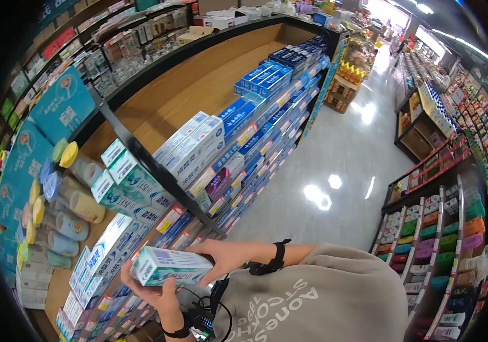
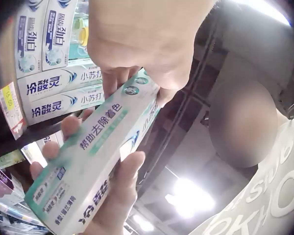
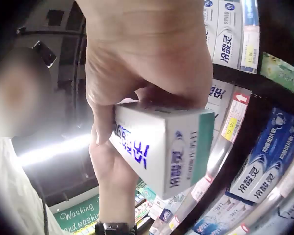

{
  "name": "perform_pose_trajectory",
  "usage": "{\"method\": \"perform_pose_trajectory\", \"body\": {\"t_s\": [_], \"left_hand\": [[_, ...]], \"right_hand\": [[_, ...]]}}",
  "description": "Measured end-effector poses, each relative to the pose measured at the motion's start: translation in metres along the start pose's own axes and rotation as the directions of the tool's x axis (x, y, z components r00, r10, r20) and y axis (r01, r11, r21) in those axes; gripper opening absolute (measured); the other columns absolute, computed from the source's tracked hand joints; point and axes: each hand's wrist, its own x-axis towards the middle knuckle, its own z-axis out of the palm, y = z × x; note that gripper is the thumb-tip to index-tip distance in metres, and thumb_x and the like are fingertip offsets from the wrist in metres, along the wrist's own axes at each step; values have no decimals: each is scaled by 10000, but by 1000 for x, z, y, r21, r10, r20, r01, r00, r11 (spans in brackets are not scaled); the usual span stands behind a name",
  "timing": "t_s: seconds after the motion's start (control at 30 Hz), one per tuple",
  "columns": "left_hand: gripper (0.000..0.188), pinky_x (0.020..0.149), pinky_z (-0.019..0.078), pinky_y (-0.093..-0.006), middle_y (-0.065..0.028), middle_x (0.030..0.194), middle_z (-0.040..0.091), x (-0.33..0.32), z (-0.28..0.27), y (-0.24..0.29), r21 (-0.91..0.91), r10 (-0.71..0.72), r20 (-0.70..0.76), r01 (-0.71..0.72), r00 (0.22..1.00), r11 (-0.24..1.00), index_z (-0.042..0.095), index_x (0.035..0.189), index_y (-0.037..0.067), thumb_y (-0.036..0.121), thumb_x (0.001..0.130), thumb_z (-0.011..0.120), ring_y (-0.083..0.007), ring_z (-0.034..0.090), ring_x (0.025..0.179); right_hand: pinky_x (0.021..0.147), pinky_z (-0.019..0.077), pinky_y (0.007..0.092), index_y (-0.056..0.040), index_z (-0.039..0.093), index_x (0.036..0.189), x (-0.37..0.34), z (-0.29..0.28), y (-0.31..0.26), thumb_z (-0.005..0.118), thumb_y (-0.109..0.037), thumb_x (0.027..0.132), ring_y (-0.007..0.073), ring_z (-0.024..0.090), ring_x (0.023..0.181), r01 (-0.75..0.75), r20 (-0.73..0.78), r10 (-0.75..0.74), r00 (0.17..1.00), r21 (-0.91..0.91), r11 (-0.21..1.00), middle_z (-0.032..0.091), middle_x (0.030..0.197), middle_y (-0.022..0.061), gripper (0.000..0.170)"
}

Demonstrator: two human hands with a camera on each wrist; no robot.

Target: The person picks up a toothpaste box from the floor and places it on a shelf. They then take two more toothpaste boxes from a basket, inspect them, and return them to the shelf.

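Both hands hold a white and green toothpaste box (image 1: 176,266) in front of the shelf, close to the body. My left hand (image 1: 151,292) grips its left end, with the thumb along the near side. Around the opposite end, my right hand (image 1: 221,257) has its thumb and fingers curled. Printed lettering shows along the toothpaste box (image 2: 100,142) in the left wrist view, where it slants between the hands. In the right wrist view, the toothpaste box (image 3: 171,142) turns one end to the camera. Matching green and white toothpaste boxes (image 1: 135,185) are stacked on the shelf just beyond.
White and blue toothpaste boxes (image 1: 107,256) lie on the shelf at the left, near the hands. A dark bar (image 1: 152,162) crosses above the shelf. Farther along are white boxes (image 1: 192,145) and blue boxes (image 1: 264,80). Plastic cups (image 1: 67,228) hang at the left; an aisle floor (image 1: 312,171) runs right.
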Motion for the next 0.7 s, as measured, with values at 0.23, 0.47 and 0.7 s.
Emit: {"method": "perform_pose_trajectory", "body": {"t_s": [0.23, 0.47, 0.7], "left_hand": [[678, 1027, 548, -511, -202, 1333, 564, 22, -5, -5, -52, 184, -30, -186, 982, 981, 395, 1459, 109, 258, 911, 765, -379, 603, 1235], [1089, 1077, 509, -486, -246, 1439, 531, 41, -3, 12, -285, -99, 92, 121, 991, 951, 89, 1634, 173, -27, 812, 776, -350, 583, 1306], [898, 1104, 502, -519, -296, 1442, 541, 38, -28, -7, -297, -120, 411, 258, 904, 919, 239, 1528, 15, 3, 829, 802, -388, 576, 1340]], "right_hand": [[998, 502, 346, 30, 575, 1390, -10, 1, 29, 901, -291, 808, 182, 628, 1143, -140, 57, 141, 988, -22, 990, 700, 1264, 131, 740], [969, 511, 340, 42, 582, 1373, 16, 27, 19, 877, -318, 829, 170, 639, 1099, -164, -83, 165, 983, 27, 986, 703, 1209, 125, 716], [977, 497, 350, 47, 576, 1371, 43, 46, 11, 829, -333, 846, 174, 628, 1121, -93, -167, 119, 979, 157, 983, 683, 1221, 111, 696]]}}
